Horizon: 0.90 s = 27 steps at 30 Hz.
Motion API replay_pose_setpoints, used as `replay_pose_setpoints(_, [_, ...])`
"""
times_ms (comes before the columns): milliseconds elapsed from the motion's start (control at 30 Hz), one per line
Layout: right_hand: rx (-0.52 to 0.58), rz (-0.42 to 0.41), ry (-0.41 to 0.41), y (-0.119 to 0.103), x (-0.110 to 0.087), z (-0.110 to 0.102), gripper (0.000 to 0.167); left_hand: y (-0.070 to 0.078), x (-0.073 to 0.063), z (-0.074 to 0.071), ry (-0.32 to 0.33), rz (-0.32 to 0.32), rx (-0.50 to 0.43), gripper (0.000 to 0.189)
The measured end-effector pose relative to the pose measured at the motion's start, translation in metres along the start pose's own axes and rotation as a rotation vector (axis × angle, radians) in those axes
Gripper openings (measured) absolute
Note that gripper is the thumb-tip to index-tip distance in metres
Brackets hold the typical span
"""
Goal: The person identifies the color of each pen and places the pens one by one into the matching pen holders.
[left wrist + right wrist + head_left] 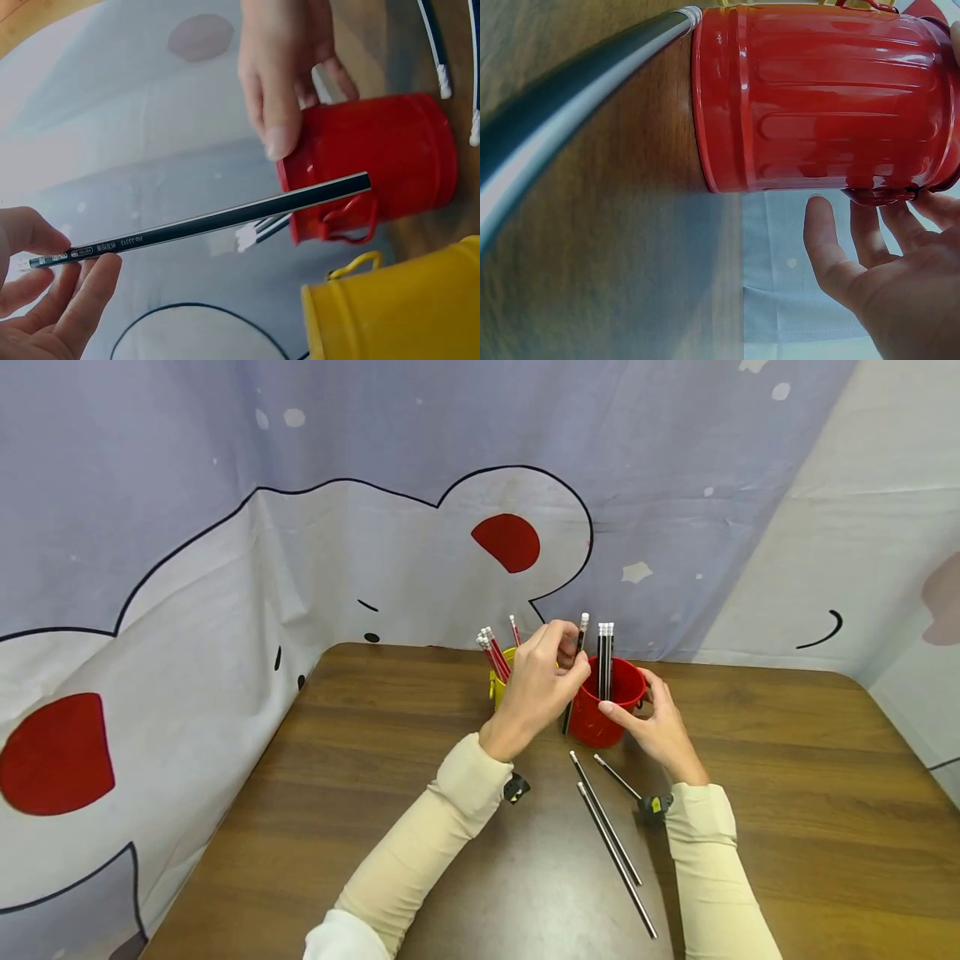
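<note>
My left hand (536, 675) pinches a black pencil (225, 217) near its white eraser end. The pencil slants down in front of the red bucket (596, 722), its lower end outside the rim in the head view. Several black pencils (605, 662) stand in the red bucket, white erasers up. My right hand (660, 727) holds that bucket, thumb at the rim and fingers along the side by its small handle (877, 196). To the left, partly hidden behind my left hand, is a yellow bucket (397, 307) with several red pencils (495, 653) in it.
Three dark pencils lie on the wooden table (787, 793) in front of the red bucket: two long ones (617, 860) side by side and one (617, 775) partly hidden by the right wrist. A patterned curtain (337, 552) hangs behind the table.
</note>
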State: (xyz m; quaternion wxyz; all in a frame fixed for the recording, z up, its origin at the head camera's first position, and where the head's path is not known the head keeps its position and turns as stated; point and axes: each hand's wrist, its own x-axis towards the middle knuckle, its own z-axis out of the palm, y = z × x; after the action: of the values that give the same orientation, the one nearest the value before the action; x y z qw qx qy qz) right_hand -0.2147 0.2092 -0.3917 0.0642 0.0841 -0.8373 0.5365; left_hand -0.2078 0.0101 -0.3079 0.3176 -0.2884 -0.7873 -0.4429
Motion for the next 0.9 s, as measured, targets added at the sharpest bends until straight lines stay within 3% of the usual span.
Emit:
replay_pose_setpoints(400, [-0.038,-0.010,0.021,0.035,0.012,0.002,0.073,0.013,0.033,0.000,-0.035,0.029,0.014,0.015])
replay_pose_setpoints(667, [-0.029,0.019,0.016,0.029,0.010,0.004,0.074,0.008,0.045,0.004,-0.034,0.047,0.050,0.015])
replay_pose_setpoints(900, [0.016,0.015,0.003,0.003,0.002,0.003,0.073,0.001,0.047,0.010,-0.026,0.030,0.042,0.016])
